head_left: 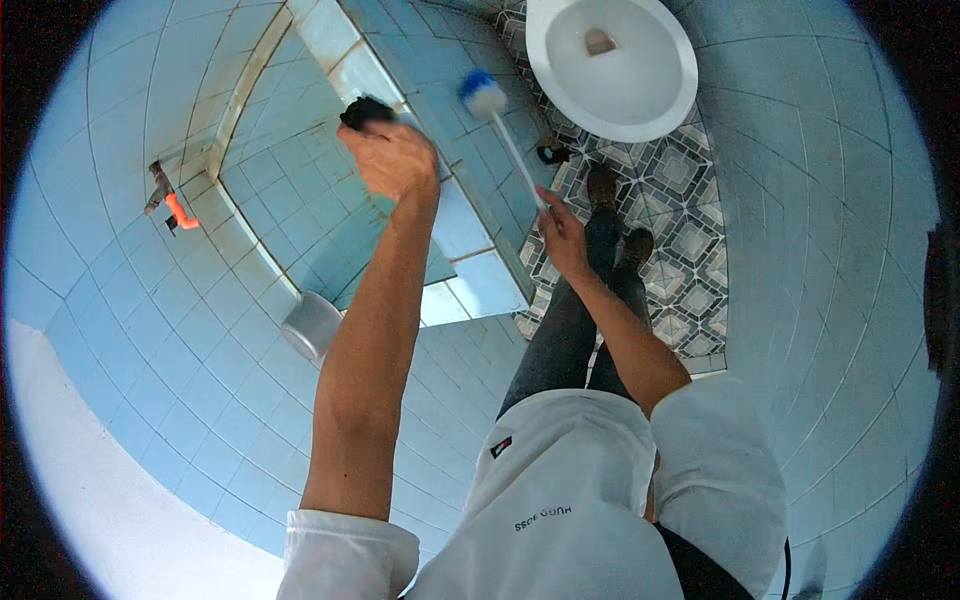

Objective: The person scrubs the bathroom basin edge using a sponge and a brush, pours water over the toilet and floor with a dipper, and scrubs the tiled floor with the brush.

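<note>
My left hand (396, 163) grips a dark, crumpled pad or cloth (367, 112) over the tiled ledge of a blue-tiled basin (469, 232). The pad is slightly blurred, and whether it touches the ledge is hard to tell. Lower and to the right, my right hand (564, 234) holds the end of the white handle of a toilet brush (516, 154). Its blue and white bristle head points up and away from me, in front of the basin's outer tiled wall. A white toilet bowl (619, 82) stands at the top right, with something brown at its drain.
A tap with an orange spout (180, 211) sticks out of the left wall. A grey metal pot (311, 326) rests at the basin's near corner. My feet stand on patterned floor tiles (686, 240), near a small dark object (553, 153). Blue-tiled wall (810, 225) rises at right.
</note>
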### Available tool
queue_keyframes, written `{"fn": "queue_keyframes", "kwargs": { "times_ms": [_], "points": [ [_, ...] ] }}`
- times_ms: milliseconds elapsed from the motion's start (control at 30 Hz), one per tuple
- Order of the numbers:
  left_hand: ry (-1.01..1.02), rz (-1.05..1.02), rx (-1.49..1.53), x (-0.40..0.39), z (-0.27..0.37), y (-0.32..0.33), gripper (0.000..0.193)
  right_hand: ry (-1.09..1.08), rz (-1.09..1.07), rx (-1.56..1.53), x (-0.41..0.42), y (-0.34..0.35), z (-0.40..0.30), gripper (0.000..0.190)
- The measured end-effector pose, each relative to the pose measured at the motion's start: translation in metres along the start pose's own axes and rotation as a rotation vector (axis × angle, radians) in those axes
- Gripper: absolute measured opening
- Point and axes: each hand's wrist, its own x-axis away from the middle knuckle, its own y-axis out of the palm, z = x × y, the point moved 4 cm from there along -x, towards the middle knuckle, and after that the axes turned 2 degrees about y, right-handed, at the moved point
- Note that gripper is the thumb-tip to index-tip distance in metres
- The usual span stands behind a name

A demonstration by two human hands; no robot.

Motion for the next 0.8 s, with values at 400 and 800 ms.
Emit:
{"fn": "queue_keyframes", "kwargs": {
  "times_ms": [400, 800],
  "points": [
    [-0.017, -0.021, 0.015, 0.003, 0.007, 0.009, 0.033, -0.183, 0.103, 0.270, -0.169, 0.048, -0.129, 0.036],
    [-0.009, 0.016, -0.025, 0.003, 0.003, 0.000, 0.029, 0.023, -0.028, 0.050, 0.032, -0.015, -0.027, 0.036]
  ]
}}
